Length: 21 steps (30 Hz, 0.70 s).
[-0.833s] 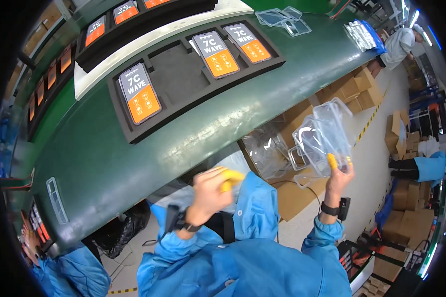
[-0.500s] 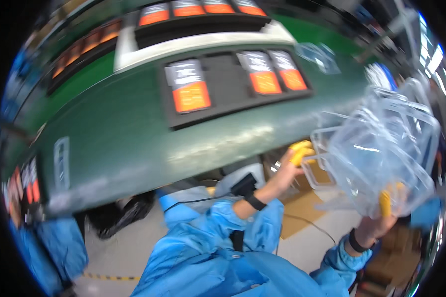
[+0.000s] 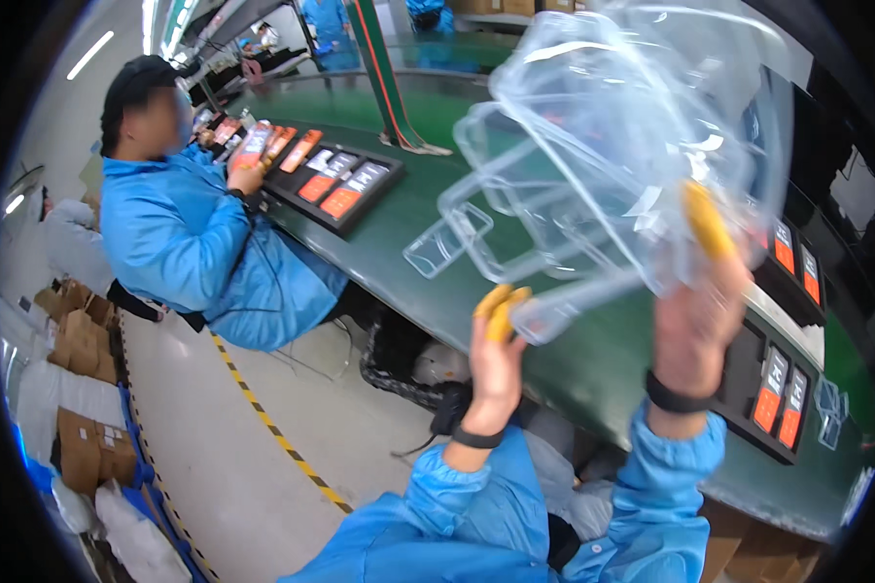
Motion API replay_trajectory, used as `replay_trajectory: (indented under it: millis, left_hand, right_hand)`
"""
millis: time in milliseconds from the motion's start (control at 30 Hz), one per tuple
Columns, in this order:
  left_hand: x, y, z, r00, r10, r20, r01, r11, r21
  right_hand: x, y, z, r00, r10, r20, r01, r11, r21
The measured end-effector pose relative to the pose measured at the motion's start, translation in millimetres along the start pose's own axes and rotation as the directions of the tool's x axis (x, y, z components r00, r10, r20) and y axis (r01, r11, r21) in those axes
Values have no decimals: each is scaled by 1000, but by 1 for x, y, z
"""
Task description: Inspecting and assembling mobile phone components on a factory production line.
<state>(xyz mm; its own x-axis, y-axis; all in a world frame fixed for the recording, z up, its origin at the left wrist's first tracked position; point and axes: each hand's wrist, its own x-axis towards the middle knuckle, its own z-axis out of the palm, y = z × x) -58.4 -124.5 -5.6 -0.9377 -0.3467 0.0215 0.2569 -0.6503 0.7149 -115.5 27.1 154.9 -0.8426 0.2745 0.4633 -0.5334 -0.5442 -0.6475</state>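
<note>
A loose stack of clear plastic trays point(image 3: 593, 126) is raised above the green work surface. My right hand point(image 3: 700, 301) grips it from below on the right, with a yellow finger cot on the raised finger. My left hand point(image 3: 496, 355), also in yellow finger cots, pinches a lower corner of the trays. The trays overlap at different angles, and their far side blurs. Part of my right hand's fingers is hidden behind the plastic.
On the left, a co-worker point(image 3: 180, 233) in blue holds an orange-and-grey box over the bench point(image 3: 399, 282). A black tray point(image 3: 389, 180) of such boxes lies beside them; another black tray point(image 3: 739, 384) lies at right. A green post point(image 3: 379, 78) rises behind.
My view has swung left, bringing the co-worker into sight. Both hands have carried the clear trays from beside the bench to above it, and my left hand is now lower on them.
</note>
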Motion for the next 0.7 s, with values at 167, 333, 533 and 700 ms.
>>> replay_trajectory:
  millis: [167,333,533,700]
  left_hand:
    - [14,54,-53,960,220,-175,-180,959,219]
    - [59,89,-138,788,546,-284,-282,731,622]
    - [118,79,-135,792,611,-15,-333,452,828]
    - [132,90,-140,781,621,-68,-79,206,975]
  right_hand:
    - [42,141,91,976,215,9,-208,929,306]
    - [1,263,123,798,566,-208,-505,815,283]
    - [11,319,71,717,665,-210,-670,572,-473]
    - [16,259,88,714,682,-156,-460,290,-839]
